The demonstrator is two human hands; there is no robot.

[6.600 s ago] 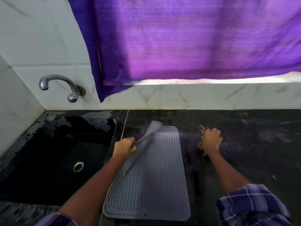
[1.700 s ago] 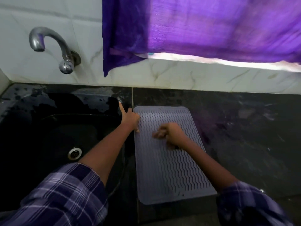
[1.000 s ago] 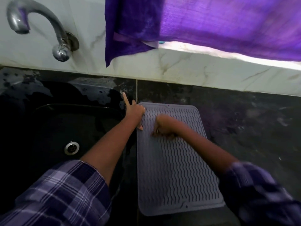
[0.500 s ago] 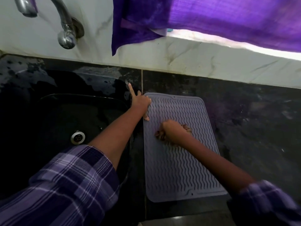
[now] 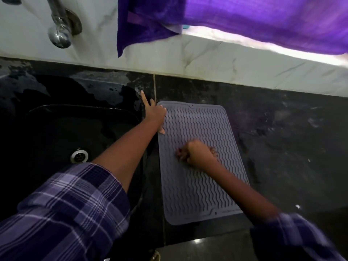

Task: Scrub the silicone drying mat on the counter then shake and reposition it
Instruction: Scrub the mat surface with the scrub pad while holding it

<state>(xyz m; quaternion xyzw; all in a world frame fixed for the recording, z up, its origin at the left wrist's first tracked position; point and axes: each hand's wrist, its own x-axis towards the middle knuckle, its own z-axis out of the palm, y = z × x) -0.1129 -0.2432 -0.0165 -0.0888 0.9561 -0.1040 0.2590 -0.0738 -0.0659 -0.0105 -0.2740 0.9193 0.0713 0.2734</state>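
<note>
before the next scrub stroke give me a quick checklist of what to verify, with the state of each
1. Mat lying flat on the counter: ok.
2. Left hand pinning the mat's far left edge: ok, fingers spread, forefinger out on the counter.
3. Right hand closed on a brownish scrubber, pressed to the mat's middle: ok.
4. Near half of the mat clear for the stroke: ok, only the right forearm crosses it.
5. Mat surface already clean: cannot tell.
6. Sink beside the mat free for shaking later: ok.
</note>
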